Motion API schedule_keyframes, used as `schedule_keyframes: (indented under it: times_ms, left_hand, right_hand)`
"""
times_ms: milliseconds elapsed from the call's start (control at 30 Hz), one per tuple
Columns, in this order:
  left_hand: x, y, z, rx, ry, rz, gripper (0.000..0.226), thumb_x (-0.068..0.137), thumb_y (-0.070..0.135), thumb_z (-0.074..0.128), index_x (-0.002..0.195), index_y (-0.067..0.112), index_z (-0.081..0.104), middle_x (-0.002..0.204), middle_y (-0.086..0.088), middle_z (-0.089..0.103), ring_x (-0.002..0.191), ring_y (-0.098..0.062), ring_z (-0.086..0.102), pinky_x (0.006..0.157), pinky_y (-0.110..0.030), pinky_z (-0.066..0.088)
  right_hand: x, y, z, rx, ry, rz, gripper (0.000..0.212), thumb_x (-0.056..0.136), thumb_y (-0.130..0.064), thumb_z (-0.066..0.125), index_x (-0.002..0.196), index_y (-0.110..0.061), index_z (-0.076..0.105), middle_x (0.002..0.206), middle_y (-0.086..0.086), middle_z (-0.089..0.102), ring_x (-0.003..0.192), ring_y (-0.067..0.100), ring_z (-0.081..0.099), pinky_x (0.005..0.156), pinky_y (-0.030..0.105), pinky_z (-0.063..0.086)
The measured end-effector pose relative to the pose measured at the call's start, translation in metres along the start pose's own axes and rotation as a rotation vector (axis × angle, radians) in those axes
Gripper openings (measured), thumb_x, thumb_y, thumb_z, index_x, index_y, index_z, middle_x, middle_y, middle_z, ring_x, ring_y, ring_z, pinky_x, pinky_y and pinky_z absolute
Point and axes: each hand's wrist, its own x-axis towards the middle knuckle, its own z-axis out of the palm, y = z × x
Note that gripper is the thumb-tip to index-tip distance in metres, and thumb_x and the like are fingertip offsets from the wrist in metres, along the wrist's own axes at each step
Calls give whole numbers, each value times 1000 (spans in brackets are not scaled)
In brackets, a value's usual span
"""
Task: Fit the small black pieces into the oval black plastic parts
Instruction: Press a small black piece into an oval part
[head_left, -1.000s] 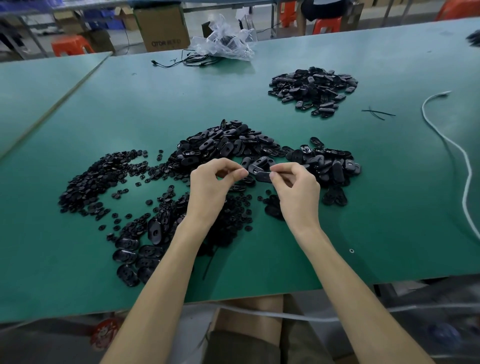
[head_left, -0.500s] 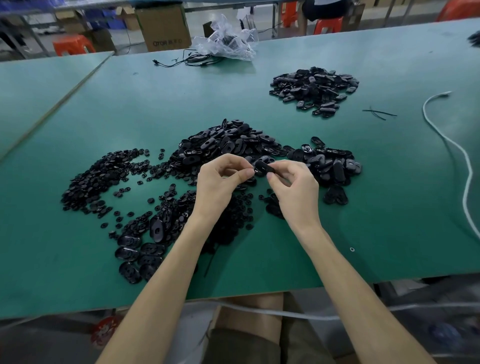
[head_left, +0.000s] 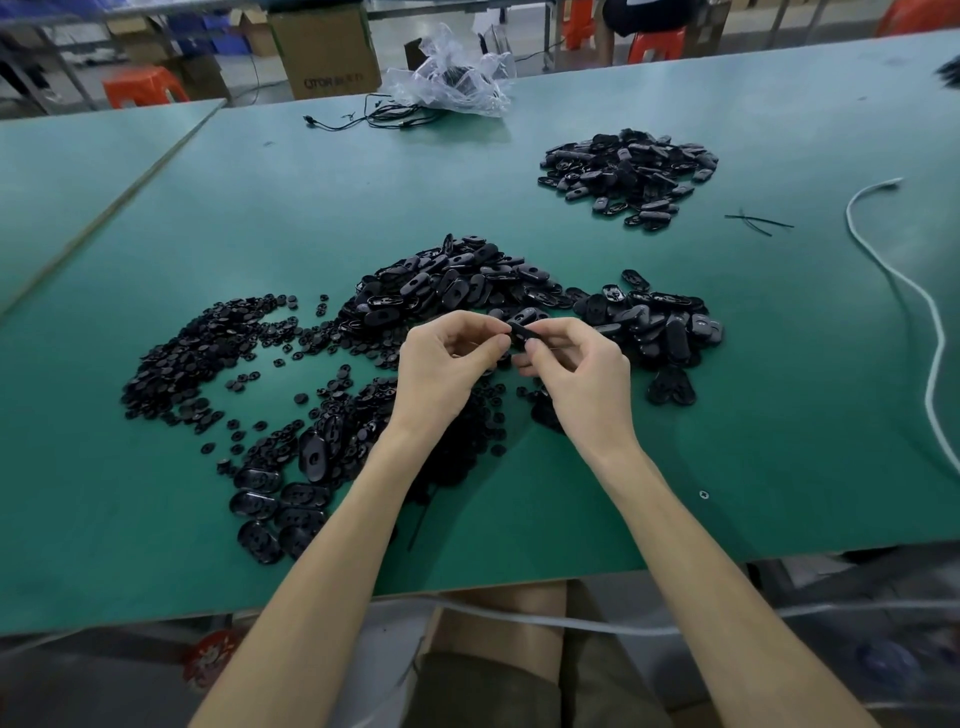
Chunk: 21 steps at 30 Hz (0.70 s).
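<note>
Most of the oval part (head_left: 522, 332) is hidden by the fingertips that hold it; only a short dark stretch shows between them, and whether a small piece already sits in it cannot be made out. The part is held off the green table (head_left: 311, 208), just in front of the middle heap of oval parts (head_left: 457, 280); its long axis seems to run across, from one hand to the other, dipping a little toward the right end, though which face is up cannot be told. The left hand (head_left: 447, 364) has its fingers curled, thumb and forefinger pinching the left end of the part; the right hand (head_left: 576, 374) is curled the same way and pinches the right end, the fingertips of both hands nearly meeting.

The forearms cover part of the scattered pieces beneath them. To the left lies a wide spread of small pieces (head_left: 197, 353), too small to tell one from another; nearer the table edge a few oval parts (head_left: 280, 499) lie flat. A second heap of oval parts (head_left: 654, 322) lies just right of the hands, and a third heap (head_left: 628, 171) lies well apart at the far side. A white cord (head_left: 930, 322) curves down the right and is cut off by the frame; a crumpled plastic bag (head_left: 457, 78) and a thin black wire (head_left: 374, 117) lie at the far edge, with a cardboard box (head_left: 324, 52) behind, its top cut off.
</note>
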Motion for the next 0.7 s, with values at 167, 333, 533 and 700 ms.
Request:
schedule_keyframes:
  times_ms: [167, 333, 533, 700]
  left_hand:
    - [0, 1, 1, -16, 9, -35, 10, 88, 8, 81, 95, 10, 75, 91, -3, 78, 87, -21, 74, 85, -47, 62]
    - [-2, 0, 1, -7, 13, -33, 8, 87, 7, 81, 92, 10, 75, 86, -7, 77, 84, -29, 73, 83, -53, 60]
    - [-3, 2, 0, 21, 4, -23, 7, 88, 8, 81, 91, 12, 76, 86, -3, 77, 82, -29, 73, 82, -50, 60]
    - [-3, 1, -2, 74, 9, -3, 8, 86, 14, 83, 89, 17, 76, 89, 0, 76, 81, -25, 69, 76, -41, 59]
  right_hand:
    - [-1, -2, 0, 14, -32, -21, 22, 97, 1, 67, 111, -16, 72, 96, -5, 78, 80, 8, 78, 81, 24, 62]
    - [-2, -3, 0, 25, -64, -26, 22, 96, 3, 67, 114, -8, 75, 99, -2, 79, 83, 10, 78, 82, 24, 62]
    - [-3, -3, 1, 31, -92, -23, 23, 96, 2, 69, 117, -7, 75, 101, -1, 79, 85, 9, 78, 85, 27, 63]
    - [-2, -3, 1, 53, -100, -27, 23, 96, 3, 69, 117, -4, 74, 98, 2, 80, 84, 11, 78, 82, 26, 63]
